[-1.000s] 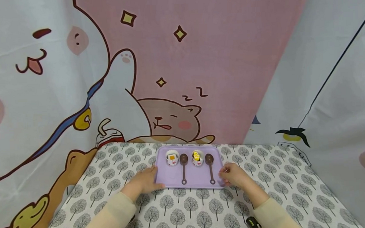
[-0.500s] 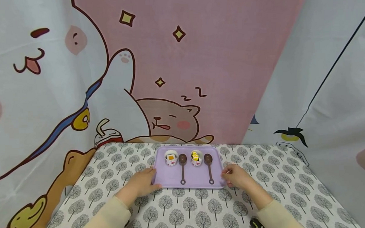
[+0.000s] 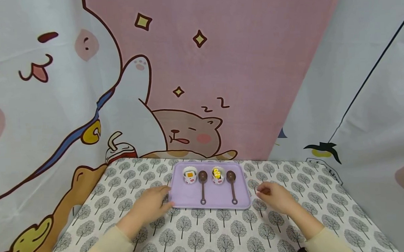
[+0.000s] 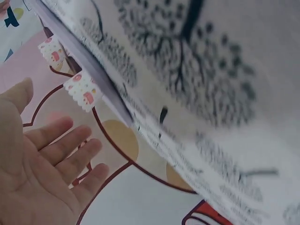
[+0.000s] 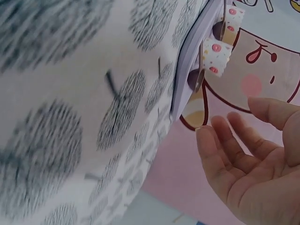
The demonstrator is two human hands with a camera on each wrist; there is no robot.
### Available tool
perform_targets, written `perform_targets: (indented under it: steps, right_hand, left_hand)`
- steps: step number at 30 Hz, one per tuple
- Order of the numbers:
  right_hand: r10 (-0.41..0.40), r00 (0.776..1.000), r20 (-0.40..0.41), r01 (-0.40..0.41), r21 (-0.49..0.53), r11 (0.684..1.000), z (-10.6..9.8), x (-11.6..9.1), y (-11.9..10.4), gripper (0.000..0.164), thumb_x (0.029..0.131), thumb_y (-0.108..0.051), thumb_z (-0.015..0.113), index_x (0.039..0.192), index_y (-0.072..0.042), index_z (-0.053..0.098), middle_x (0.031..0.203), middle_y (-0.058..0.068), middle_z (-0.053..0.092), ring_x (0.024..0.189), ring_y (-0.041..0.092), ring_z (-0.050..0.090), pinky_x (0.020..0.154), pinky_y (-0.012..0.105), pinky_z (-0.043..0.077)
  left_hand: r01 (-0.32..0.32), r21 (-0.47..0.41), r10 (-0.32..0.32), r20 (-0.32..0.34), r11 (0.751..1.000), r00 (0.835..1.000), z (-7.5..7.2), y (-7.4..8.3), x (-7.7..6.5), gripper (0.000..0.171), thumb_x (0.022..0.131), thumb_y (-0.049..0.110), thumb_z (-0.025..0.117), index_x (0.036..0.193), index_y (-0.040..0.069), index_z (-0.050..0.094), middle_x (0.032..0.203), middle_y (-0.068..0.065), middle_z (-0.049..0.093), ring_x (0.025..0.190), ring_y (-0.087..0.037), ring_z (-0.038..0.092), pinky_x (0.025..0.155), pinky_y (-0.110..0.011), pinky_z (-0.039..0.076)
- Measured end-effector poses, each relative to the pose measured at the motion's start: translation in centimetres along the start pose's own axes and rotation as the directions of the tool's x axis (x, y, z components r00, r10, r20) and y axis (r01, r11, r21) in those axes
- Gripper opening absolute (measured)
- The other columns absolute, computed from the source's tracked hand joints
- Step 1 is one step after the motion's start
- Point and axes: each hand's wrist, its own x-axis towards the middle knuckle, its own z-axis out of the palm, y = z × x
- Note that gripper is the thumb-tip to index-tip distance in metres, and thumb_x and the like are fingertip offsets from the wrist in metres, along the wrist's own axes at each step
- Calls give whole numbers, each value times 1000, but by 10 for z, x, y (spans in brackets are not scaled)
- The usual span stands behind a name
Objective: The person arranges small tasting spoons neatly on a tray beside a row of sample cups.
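A lilac tray point(image 3: 187, 197) lies on the table in the head view. On it stand two patterned paper cups, the left cup point(image 3: 191, 179) with a white and orange piece inside, the right cup point(image 3: 218, 179) with something yellow and dark. A brown spoon point(image 3: 202, 189) lies between the cups, and a second brown spoon point(image 3: 232, 188) lies right of them. My left hand point(image 3: 150, 205), fingers extended, is beside the tray's left edge; whether the fingertips touch it I cannot tell. Apart from the right edge, my right hand point(image 3: 278, 198) holds nothing, its fingers loosely bent.
A white cloth with grey tree prints covers the table point(image 3: 210, 233). Behind it hangs a pink and white curtain point(image 3: 254, 83) with cartoon animals. A small dark object point(image 3: 303, 251), partly hidden by the right sleeve, sits at the bottom edge.
Both hands have drawn outward from the tray's sides, the left one leftward and the right one rightward. The tray, cups and spoons stay in place.
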Motion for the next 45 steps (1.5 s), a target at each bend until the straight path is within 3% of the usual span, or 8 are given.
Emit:
perform_targets:
  steps: [4, 12, 18, 23, 30, 38, 41, 45]
  right_hand:
    - [-34, 999, -37, 30, -90, 995, -12, -5, 7, 16, 94, -20, 69, 105, -8, 70, 96, 2, 71, 90, 23, 66, 75, 43, 57]
    - [-116, 988, -103, 90, -231, 969, -38, -16, 8, 26, 93, -21, 71, 113, -4, 70, 115, 18, 69, 98, 39, 66, 79, 56, 56]
    - [-205, 963, -173, 142, -318, 937, -55, -22, 6, 30, 92, -16, 72, 118, -1, 69, 123, 23, 66, 112, 46, 61, 92, 62, 50]
    - [-289, 925, -245, 175, -401, 899, -66, -24, 9, 32, 91, -13, 73, 120, -1, 67, 123, 24, 65, 113, 47, 59, 93, 64, 48]
    - [-423, 851, -312, 239, -487, 840, -73, -24, 10, 45, 87, -16, 76, 127, 1, 63, 137, 26, 56, 127, 50, 47, 104, 68, 37]
    - [-535, 766, -356, 278, -566, 776, -82, -22, 14, 61, 91, -41, 70, 139, -6, 58, 147, 22, 50, 135, 47, 41, 115, 64, 27]
    - [-559, 755, -343, 289, -590, 753, -87, -22, 13, 70, 91, -50, 65, 147, -11, 50, 151, 21, 45, 141, 43, 36, 122, 56, 15]
    - [-555, 768, -319, 282, -609, 741, -92, -24, 10, 77, 91, -56, 62, 155, -19, 39, 158, 17, 36, 148, 37, 27, 124, 52, 5]
  left_hand:
    - [-10, 28, 11, -49, 1000, 999, -12, -1, -4, 63, 93, 48, 66, 137, 3, 58, 136, -13, 62, 125, -34, 58, 107, -55, 44]
    - [-22, 35, 26, -123, 999, 992, -26, -6, -9, 68, 96, 59, 54, 141, 7, 55, 138, -13, 60, 127, -36, 56, 109, -58, 40]
    - [-39, 80, 55, -197, 996, 979, -38, -8, -10, 64, 95, 50, 63, 141, 6, 55, 138, -15, 59, 127, -37, 55, 109, -59, 40]
    - [-55, 138, 92, -274, 989, 957, -51, -9, -10, 63, 93, 45, 67, 140, 5, 54, 140, -16, 57, 130, -37, 52, 112, -57, 37]
    - [-47, 178, 106, -336, 983, 936, -62, -10, -9, 68, 96, 50, 57, 146, 5, 48, 153, -17, 44, 141, -38, 38, 119, -56, 24]
    - [-60, 246, 154, -385, 967, 910, -69, -12, -9, 77, 97, 61, 44, 155, 10, 37, 164, -14, 23, 151, -35, 19, 124, -52, 7]
    - [-78, 266, 186, -408, 961, 894, -70, -12, -6, 81, 98, 68, 33, 157, 12, 34, 166, -12, 19, 153, -33, 12, 124, -53, 5]
    - [-93, 282, 211, -427, 955, 879, -71, -12, -5, 85, 97, 73, 24, 158, 14, 31, 167, -9, 13, 153, -33, 8, 123, -55, 4]
